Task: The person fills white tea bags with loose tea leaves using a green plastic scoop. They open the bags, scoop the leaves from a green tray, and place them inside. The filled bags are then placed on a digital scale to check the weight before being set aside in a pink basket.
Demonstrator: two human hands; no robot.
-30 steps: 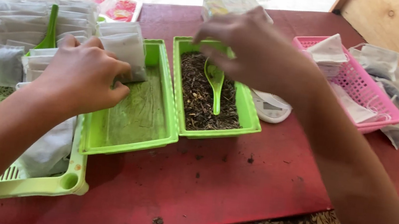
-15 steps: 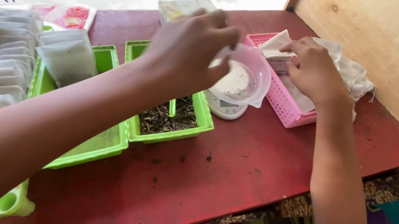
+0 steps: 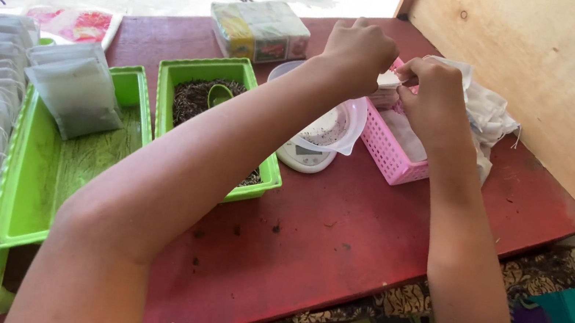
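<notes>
Since a moment ago both hands have left the green trays and come together over the pink basket (image 3: pixel 396 153) at the far right of the red table (image 3: pixel 337 235); half a second back the left arm was just crossing toward that side, and now the left hand (image 3: pixel 358 49) and the right hand (image 3: pixel 431 92) meet above the basket's near corner. That shift puts the work at the stock of empty bags and away from the loose leaf. Between the two hands sits a small white empty tea bag (image 3: pixel 389 80), pinched by the left fingertips on one side and by the right thumb and forefinger on the other; both hands are curled nearly closed, only the fingertips doing the holding. The bag looks flat, thin and pale, with nothing inside it as far as can be seen, and most of it is hidden by the fingers. It hangs just above the basket, which holds more white bags (image 3: pixel 486 114) heaped and spilling over its far rim. Just left of the basket stands a white kitchen scale (image 3: pixel 307 155) carrying a clear plastic cup (image 3: pixel 342 128). Beyond the left forearm lies the green tray of dark loose tea (image 3: pixel 196 94) with a green scoop (image 3: pixel 219 93) resting in it. Farther left, a second green tray (image 3: pixel 41 173) carries filled bags (image 3: pixel 78 93).
</notes>
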